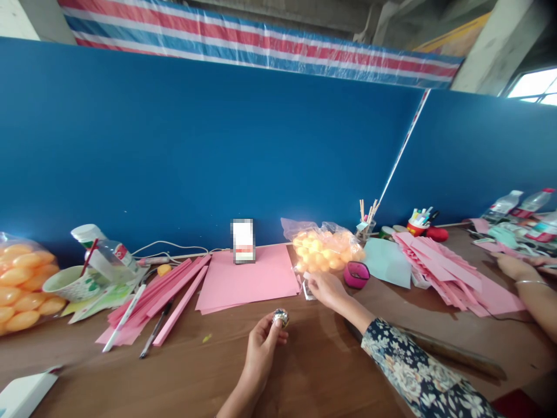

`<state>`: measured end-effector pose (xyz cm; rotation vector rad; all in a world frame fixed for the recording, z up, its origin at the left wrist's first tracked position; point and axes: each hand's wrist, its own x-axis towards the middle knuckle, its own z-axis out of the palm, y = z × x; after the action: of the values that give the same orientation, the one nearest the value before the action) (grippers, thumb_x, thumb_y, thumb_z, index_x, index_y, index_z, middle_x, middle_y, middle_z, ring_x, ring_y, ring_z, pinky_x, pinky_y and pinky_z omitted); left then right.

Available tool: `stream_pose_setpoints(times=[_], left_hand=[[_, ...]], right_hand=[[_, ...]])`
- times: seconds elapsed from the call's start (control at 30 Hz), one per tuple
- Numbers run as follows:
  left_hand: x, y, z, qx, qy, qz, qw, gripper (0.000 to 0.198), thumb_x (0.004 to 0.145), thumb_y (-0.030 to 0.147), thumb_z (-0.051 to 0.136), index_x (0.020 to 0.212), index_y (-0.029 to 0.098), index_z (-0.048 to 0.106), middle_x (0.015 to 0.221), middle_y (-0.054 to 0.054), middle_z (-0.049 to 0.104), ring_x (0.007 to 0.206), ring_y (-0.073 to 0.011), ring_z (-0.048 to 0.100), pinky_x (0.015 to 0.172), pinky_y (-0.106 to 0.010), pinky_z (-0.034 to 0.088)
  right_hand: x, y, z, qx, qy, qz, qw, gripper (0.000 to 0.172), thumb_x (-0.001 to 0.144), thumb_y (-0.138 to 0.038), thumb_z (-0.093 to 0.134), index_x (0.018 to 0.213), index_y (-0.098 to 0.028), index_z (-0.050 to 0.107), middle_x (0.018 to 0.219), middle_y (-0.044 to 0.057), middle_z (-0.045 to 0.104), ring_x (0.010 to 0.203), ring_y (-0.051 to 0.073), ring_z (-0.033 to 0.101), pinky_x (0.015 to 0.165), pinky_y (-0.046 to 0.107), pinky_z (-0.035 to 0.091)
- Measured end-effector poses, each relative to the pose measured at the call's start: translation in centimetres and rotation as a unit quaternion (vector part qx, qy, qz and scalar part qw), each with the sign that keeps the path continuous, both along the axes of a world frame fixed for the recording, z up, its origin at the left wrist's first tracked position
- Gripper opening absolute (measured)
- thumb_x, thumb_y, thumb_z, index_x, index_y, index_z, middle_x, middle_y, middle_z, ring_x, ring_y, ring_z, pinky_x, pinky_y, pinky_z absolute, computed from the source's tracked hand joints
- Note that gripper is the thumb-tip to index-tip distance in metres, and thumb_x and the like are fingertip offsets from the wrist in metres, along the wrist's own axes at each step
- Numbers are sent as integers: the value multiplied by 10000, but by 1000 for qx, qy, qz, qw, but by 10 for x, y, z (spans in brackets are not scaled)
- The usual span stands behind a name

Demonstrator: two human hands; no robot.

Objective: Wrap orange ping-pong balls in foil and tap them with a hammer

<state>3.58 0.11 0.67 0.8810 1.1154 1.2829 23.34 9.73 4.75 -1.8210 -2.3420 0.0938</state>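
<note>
My left hand (263,341) is above the front of the brown table, closed around a small shiny ball (281,317) with a silvery, dark-flecked surface. Further forward, my right hand (325,288) has its fingers drawn together at a small white piece (308,291) by the edge of the pink sheets (248,285). What its fingertips grip is too small to make out. Just behind that hand lies a clear bag of orange balls (324,249). A magenta pouch (356,274) sits close to its right side.
Pink paper strips (174,290), pens and a patterned bowl (72,283) lie at the left, beside another bag of orange balls (26,284). More pink strips (439,270) are stacked at the right. Another person's hand (516,268) is at the far right. A blue partition (209,139) stands behind.
</note>
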Motion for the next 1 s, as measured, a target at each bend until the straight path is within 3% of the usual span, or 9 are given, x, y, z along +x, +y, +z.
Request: stream_pose_setpoints(times=[0.17, 0.53, 0.63, 0.77, 0.9, 1.0], left_hand=[[1, 0, 2, 1, 4, -3, 1000, 397, 669, 437, 640, 898, 113, 659, 755, -70, 656, 584, -142, 580, 535, -256, 482], [3, -2, 3, 13, 20, -14, 1000, 371, 678, 408, 641, 902, 112, 646, 721, -59, 655, 551, -126, 569, 512, -243, 478], [2, -2, 4, 12, 23, -17, 1000, 372, 687, 405, 634, 902, 102, 640, 698, -60, 651, 546, -125, 566, 509, -239, 478], [1, -2, 7, 16, 24, -21, 999, 368, 700, 397, 625, 916, 100, 628, 722, -64, 649, 541, -114, 556, 501, -233, 473], [2, -4, 7, 20, 18, -22, 999, 358, 693, 397, 631, 903, 107, 632, 732, -58, 641, 539, -112, 556, 503, -236, 476], [3, -5, 5, 22, 12, -25, 999, 352, 681, 394, 644, 892, 112, 636, 715, -50, 636, 539, -113, 556, 500, -235, 476]], right_hand=[[1, 0, -2, -6, 27, -11, 1000, 165, 787, -182, 500, 665, -189, 610, 681, 8, 639, 639, 132, 561, 551, 213, 296], [-1, -9, -2, 37, 114, -28, 992, 106, 786, -170, 459, 809, -177, 562, 678, 24, 610, 630, 151, 563, 576, 215, 356], [-6, -29, 2, 43, 144, 1, 989, 108, 786, -142, 436, 790, -186, 534, 725, 27, 608, 670, 157, 566, 626, 224, 393], [-14, -75, 2, 20, 203, 58, 977, 138, 816, -137, 410, 791, -201, 530, 749, 16, 598, 701, 153, 568, 675, 235, 416], [-11, -119, -11, -69, 260, 78, 960, 126, 840, -183, 443, 757, -214, 532, 744, 0, 594, 695, 155, 570, 647, 245, 425], [-2, -135, -26, -64, 284, 65, 954, 136, 866, -216, 427, 768, -217, 522, 749, 3, 583, 708, 159, 566, 660, 253, 430]])
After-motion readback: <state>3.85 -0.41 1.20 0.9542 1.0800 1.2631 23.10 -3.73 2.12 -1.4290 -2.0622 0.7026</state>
